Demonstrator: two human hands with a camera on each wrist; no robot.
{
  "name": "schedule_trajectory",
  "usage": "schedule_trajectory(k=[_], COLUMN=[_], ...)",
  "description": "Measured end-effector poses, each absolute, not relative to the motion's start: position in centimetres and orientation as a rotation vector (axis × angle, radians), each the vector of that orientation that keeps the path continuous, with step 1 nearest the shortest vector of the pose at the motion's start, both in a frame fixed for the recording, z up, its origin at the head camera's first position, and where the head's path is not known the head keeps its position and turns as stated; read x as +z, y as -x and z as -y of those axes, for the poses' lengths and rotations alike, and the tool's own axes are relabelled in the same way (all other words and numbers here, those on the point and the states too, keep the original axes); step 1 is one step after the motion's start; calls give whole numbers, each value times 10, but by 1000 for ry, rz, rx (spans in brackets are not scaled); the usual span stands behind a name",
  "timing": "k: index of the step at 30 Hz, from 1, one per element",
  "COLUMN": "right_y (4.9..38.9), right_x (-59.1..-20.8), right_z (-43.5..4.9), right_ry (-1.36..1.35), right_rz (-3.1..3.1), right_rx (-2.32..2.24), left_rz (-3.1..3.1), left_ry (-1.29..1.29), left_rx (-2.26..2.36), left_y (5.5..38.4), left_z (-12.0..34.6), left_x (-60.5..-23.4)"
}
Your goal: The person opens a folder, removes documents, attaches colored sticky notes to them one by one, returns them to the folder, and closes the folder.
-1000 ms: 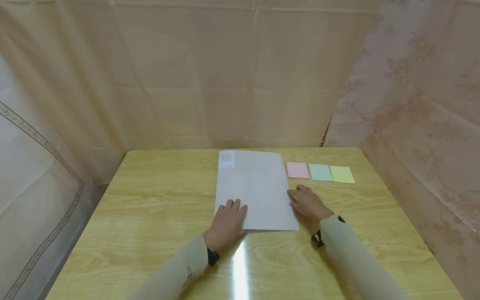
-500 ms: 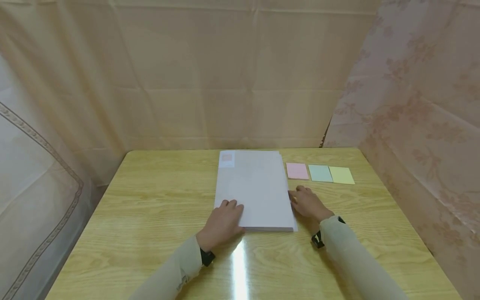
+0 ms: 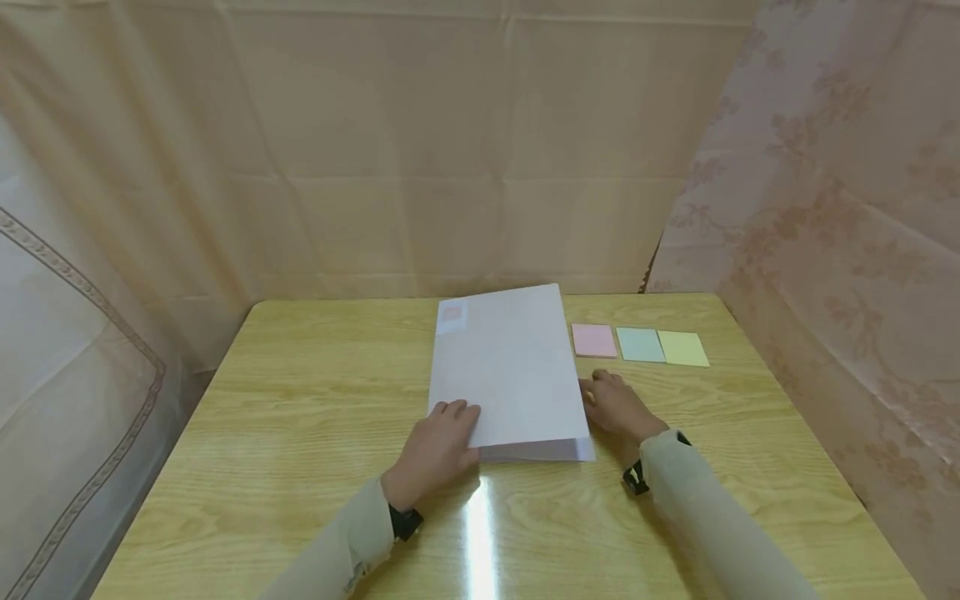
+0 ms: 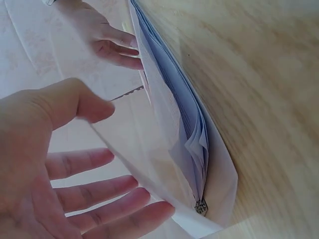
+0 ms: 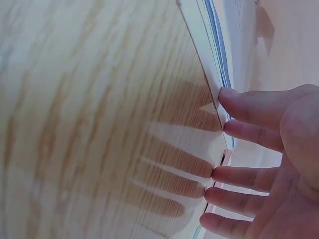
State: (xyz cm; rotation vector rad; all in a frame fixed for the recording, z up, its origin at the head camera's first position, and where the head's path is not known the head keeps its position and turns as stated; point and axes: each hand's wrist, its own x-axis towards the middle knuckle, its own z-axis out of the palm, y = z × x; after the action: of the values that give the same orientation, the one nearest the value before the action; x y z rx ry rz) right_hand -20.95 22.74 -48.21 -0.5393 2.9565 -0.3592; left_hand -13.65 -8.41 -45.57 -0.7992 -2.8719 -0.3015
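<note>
A white document folder [image 3: 502, 358] lies on the wooden table, its cover raised along the right side. Spread, fairly straight fingers of my left hand [image 3: 435, 446] rest on the cover's lower left, the thumb beside the near edge. Inside, the left wrist view shows a stack of loose sheets [image 4: 182, 102] and a small metal fastener [image 4: 201, 207] near the spine. My right hand [image 3: 618, 407] touches the folder's right edge; in the right wrist view its thumb meets the edge and the other fingers extend along it. A pale square label [image 3: 452, 316] marks the cover's upper left.
Pink [image 3: 594, 341], green [image 3: 641, 344] and yellow sticky notes [image 3: 683, 348] lie in a row right of the folder. The wooden table [image 3: 300, 400] ends at a beige curtain [image 3: 375, 150] behind. A patterned cloth [image 3: 847, 208] hangs on the right.
The folder's cover has risen on its right side, showing a gap at the near edge. My left hand has slid a little to the left; the right hand has barely moved.
</note>
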Motion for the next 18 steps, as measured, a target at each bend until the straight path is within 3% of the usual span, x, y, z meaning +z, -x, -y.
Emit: schedule_trajectory(k=[18], right_y=[211], right_x=[-476], right_z=[-206], right_ry=[459], right_rz=[-2784], right_rx=[-553], left_rz=[2735], left_ry=[514], left_rx=[-712], left_y=[123], left_z=[95], left_x=[-461])
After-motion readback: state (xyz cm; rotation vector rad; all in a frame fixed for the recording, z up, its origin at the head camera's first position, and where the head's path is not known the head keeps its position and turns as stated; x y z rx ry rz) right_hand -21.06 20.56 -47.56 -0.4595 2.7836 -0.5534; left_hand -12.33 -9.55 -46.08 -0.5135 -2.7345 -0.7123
